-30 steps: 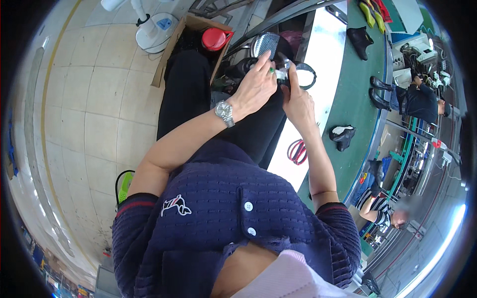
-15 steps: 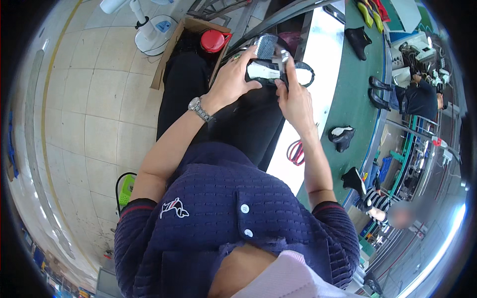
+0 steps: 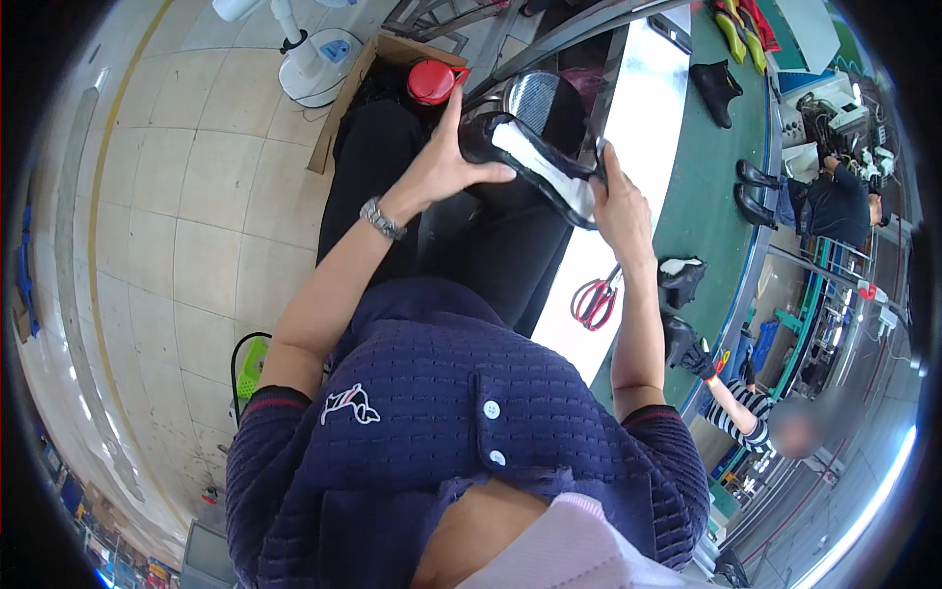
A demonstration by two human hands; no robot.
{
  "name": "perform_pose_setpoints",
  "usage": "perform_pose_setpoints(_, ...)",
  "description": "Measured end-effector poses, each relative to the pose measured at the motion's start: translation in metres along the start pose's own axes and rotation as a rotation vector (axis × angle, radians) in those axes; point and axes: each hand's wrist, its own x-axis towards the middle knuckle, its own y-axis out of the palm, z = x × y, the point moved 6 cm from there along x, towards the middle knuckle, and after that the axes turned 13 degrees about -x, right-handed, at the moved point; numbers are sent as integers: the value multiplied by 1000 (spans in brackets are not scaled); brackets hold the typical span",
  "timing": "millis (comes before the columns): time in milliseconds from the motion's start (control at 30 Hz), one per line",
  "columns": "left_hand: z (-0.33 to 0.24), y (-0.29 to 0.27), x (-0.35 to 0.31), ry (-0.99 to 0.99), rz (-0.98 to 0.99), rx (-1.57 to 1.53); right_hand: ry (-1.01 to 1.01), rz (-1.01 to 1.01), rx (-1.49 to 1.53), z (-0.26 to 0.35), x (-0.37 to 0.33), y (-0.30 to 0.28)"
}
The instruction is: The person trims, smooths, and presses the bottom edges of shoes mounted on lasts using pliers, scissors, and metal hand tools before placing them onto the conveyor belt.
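Observation:
A black shoe (image 3: 481,140), its underside turned up and a white strip along the sole, is held tilted over my lap. My left hand (image 3: 437,167) grips its upper left end, thumb on one side and fingers on the other. At the lower right end, my right hand (image 3: 623,218) closes on the shoe. A thin dark piece stands by the right fingers; I cannot make out what it is. Just beyond the shoe is a round metal form with a textured grey top (image 3: 530,95).
Red-handled scissors (image 3: 594,302) lie on the white bench (image 3: 643,123) at my right. Black boots (image 3: 714,90) stand on the green belt (image 3: 687,211) beyond. A co-worker's gloved hand (image 3: 699,361) holds another boot. A cardboard box (image 3: 329,133) with a red round container (image 3: 430,81) is at left.
The shoe has swung from nearly level to slanting down rightward. My right hand has moved right and down to its end; the shiny metal tool it held no longer shows. The co-worker's boot has turned.

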Motion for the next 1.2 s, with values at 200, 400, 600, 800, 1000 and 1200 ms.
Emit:
perform_pose_setpoints(200,17,43,-42,-542,20,-560,100,342,525,19,-54,26)
perform_pose_setpoints(400,1,29,-45,-664,120,-548,303,232,402,-4,-80,73)
perform_pose_setpoints(600,-34,15,-48,-169,212,-222,467,61,101,-80,-81,120)
perform_pose_setpoints(800,-53,0,-41,82,269,-66,363,23,-174,-89,-76,133)
perform_pose_setpoints(1000,-47,-11,-45,75,253,-89,-93,-335,694,39,-61,29)
perform_pose_setpoints(1200,-44,-6,-52,-44,265,-80,-262,-497,623,105,-65,-21)
